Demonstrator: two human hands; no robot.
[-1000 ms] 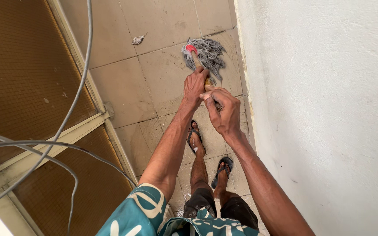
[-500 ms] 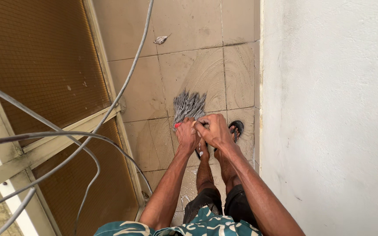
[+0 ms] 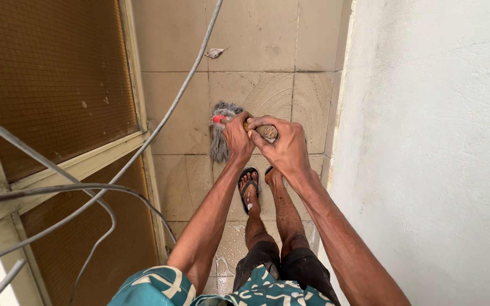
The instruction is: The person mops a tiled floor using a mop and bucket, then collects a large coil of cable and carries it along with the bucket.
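I hold a mop by its wooden handle with both hands. My left hand grips lower on the handle, just above the red collar. My right hand wraps the top end of the handle, close to the camera. The grey string mop head lies on the wet beige floor tiles, partly hidden behind my left hand. My feet in black flip-flops stand just below the mop head.
A white plastered wall runs along the right. On the left is a brown mesh screen in a cream frame, with grey cables hanging across it. A small scrap of debris lies on a far tile.
The mop head was drawn from the far tile by the wall back toward my feet and now sits left of my hands. My hands stayed on the handle.
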